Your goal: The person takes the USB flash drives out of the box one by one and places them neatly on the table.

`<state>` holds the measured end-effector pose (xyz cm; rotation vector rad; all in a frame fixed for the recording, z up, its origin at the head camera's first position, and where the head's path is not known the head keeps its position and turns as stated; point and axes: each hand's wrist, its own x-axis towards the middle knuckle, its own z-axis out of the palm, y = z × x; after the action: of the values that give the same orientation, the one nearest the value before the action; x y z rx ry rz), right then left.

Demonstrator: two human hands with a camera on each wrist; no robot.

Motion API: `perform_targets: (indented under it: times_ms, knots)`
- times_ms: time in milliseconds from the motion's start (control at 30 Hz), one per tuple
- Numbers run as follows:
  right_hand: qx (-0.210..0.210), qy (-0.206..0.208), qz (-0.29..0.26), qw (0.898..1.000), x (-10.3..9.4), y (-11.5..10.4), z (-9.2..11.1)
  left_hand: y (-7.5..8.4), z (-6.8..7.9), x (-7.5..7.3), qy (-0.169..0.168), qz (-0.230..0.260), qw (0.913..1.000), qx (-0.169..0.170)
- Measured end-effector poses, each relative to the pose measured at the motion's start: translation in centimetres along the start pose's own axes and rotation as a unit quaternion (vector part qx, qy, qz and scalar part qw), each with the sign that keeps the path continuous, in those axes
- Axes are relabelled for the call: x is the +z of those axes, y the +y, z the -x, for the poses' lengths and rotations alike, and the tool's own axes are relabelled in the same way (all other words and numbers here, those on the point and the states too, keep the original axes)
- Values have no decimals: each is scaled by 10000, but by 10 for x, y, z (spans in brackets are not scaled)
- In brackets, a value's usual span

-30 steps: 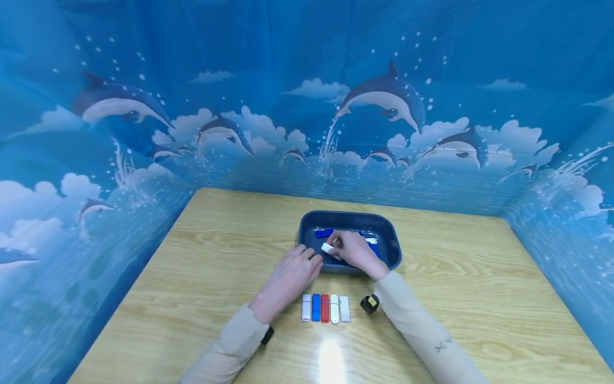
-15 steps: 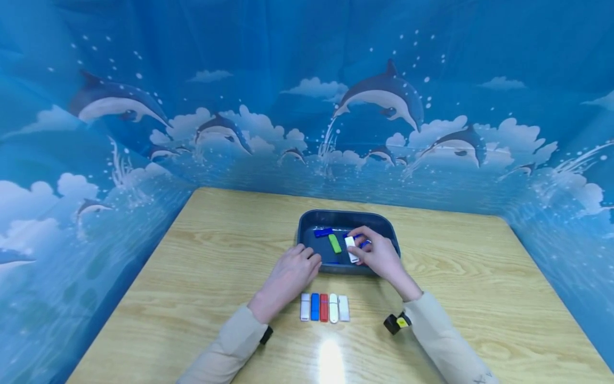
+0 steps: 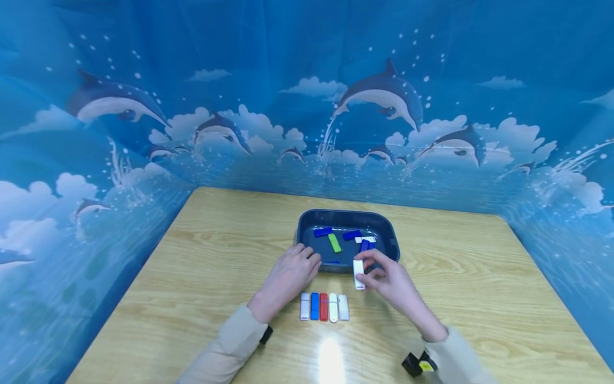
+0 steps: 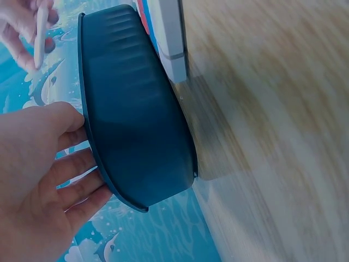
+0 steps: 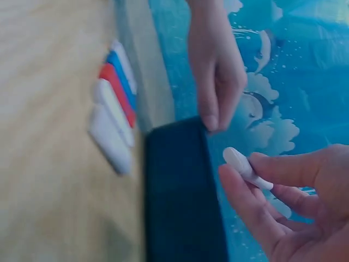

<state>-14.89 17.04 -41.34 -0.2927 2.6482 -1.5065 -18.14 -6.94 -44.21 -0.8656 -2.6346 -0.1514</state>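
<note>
My right hand (image 3: pixel 390 282) pinches a white USB flash drive (image 3: pixel 358 274) between thumb and fingers, raised over the front rim of the dark blue tray (image 3: pixel 350 213). In the right wrist view, the drive (image 5: pixel 242 164) is tilted in the fingertips. My left hand (image 3: pixel 292 271) grips the tray's left front corner; the left wrist view has its fingers (image 4: pixel 82 188) at the rim, the tips partly hidden. Inside the tray lie a green flash drive (image 3: pixel 334 243), several blue ones (image 3: pixel 323 232) and another white one (image 3: pixel 365 240).
Before the tray, flash drives stand side by side in a row: silver-white (image 3: pixel 305 306), blue (image 3: pixel 314 306), red (image 3: pixel 323 307) and two white ones (image 3: pixel 333 308). A dolphin-printed cloth (image 3: pixel 307 106) surrounds the wooden table (image 3: pixel 230 229). Light glares on the table front.
My right hand has lifted the white drive from inside the tray and drawn it toward me and to the right, turning it upright. The left hand has stayed at the tray's corner.
</note>
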Motion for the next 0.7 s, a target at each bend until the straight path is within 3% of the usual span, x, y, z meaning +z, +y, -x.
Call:
perform_targets:
  times_ms: [100,233,467,700]
  knots:
    - [-58,-210,-28,9998,6,9,9,0,0,1,27,-12,10000,3]
    - [-17,-373,347,9987,14,23,15,0,0,1,51,7,10000,20]
    - [266,-600,627,9959,24,37,18,0,1,1,-91,32,9999,-55]
    - [524,-456,1102,9915,27,36,18,0,0,0,-98,41,9999,-30]
